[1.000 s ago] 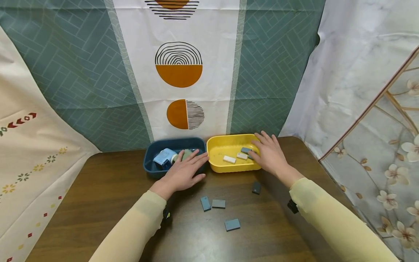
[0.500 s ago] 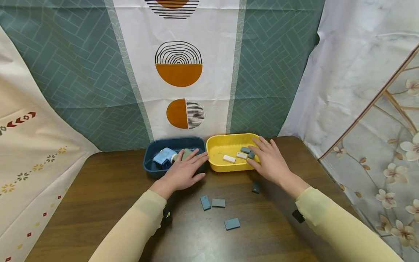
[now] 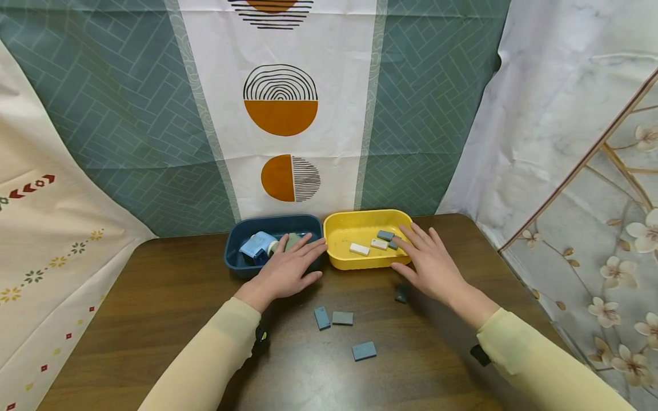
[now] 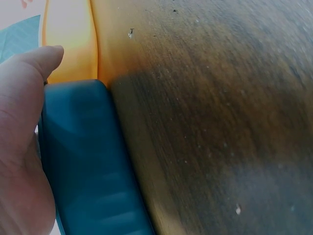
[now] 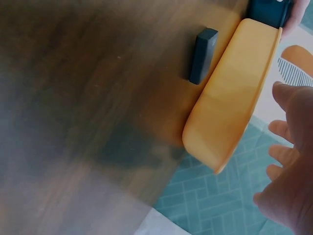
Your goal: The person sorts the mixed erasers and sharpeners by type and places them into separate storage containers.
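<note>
My left hand (image 3: 285, 271) lies over the front right of a dark blue bin (image 3: 240, 272), fingers stretched out, with a light blue packet (image 3: 257, 244) and a greenish item partly under it. Beside it is a yellow bin (image 3: 362, 264). My right hand (image 3: 429, 262) is over that bin's right front corner, fingers spread and holding nothing. Inside the yellow bin lie a white block (image 3: 359, 249), another white block (image 3: 379, 244) and grey-blue blocks (image 3: 385, 235). Under the right hand, a dark block (image 5: 203, 56) rests on the table in front of the yellow bin.
Nearer me on the wooden table (image 3: 169, 319) lie a blue-grey block (image 3: 322, 318), a grey one beside it and a third block (image 3: 364, 351) further forward. A patterned cloth (image 3: 288, 182) hangs right behind the bins, with more cloth at both sides.
My right hand has drawn back from inside the yellow bin toward me and slightly right, out over its front corner. My left hand stays where it was.
</note>
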Demonstrator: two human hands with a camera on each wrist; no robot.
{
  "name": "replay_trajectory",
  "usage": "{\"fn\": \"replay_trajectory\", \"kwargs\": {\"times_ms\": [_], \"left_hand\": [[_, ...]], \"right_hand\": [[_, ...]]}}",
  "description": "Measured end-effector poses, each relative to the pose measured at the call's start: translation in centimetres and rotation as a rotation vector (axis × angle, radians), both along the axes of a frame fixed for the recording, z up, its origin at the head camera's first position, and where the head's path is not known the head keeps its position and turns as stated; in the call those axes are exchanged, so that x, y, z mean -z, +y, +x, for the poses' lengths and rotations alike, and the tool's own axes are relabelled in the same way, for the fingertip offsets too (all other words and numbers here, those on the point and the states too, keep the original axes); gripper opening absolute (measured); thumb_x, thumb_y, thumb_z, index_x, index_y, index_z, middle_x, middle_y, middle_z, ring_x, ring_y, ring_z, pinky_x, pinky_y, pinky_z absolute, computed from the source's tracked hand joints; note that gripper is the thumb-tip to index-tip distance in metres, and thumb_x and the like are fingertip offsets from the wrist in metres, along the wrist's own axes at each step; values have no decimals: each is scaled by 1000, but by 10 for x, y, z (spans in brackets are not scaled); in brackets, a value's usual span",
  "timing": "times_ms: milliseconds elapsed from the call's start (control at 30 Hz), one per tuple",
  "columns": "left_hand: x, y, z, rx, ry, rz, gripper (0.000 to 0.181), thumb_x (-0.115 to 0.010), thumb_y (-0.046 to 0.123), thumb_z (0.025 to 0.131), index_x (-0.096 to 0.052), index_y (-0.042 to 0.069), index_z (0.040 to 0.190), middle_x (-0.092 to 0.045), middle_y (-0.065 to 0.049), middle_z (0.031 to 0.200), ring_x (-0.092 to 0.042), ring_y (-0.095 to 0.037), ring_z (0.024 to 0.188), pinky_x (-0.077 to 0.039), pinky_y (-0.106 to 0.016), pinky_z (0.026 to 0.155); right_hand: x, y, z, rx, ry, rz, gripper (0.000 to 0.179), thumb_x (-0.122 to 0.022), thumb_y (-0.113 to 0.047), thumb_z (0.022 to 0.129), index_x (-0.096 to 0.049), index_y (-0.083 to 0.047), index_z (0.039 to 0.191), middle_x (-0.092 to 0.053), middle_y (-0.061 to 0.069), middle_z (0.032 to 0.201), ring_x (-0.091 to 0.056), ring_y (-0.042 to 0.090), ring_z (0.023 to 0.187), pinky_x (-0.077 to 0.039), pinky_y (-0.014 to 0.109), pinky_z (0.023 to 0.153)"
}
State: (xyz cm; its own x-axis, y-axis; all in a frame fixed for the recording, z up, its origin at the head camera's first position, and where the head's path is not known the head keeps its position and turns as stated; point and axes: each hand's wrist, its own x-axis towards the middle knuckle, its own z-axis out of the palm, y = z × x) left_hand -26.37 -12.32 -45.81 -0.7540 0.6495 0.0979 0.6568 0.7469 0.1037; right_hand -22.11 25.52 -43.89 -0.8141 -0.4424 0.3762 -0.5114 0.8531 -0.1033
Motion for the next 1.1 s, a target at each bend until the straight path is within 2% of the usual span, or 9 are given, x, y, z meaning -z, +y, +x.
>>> {"fn": "replay_trajectory", "kwargs": {"times_ms": [200,433,767,1100], "left_hand": [[1,0,-1,-3,6,-16,68,-58,49,115,-39,20,174,-30,5,181,-21,-28,169,-10,-72,131],[-1,1,0,-11,0,-19,69,-59,48,115,-37,23,175,-29,6,181,-19,-25,169,-9,-71,132],[-1,1,0,-16,-19,-11,69,-61,46,114,-38,21,174,-29,5,181,-16,-24,170,-5,-70,132],[0,2,-1,-15,-23,1,69,-63,44,113,-39,21,174,-30,6,181,-17,-24,169,-6,-70,132]], "right_hand": [[3,4,13,3,-26,9,61,-83,-38,102,-68,-2,148,-43,20,172,-31,45,162,-15,67,132],[7,9,27,17,-59,20,59,-85,-36,100,-70,0,144,-44,20,172,-32,44,162,-17,67,132],[16,16,41,15,-47,30,60,-86,-38,99,-70,1,142,-49,20,168,-37,44,160,-19,67,131],[26,18,49,42,-128,47,65,-85,-42,99,-68,-2,147,-49,20,168,-31,41,163,-18,65,132]]}}
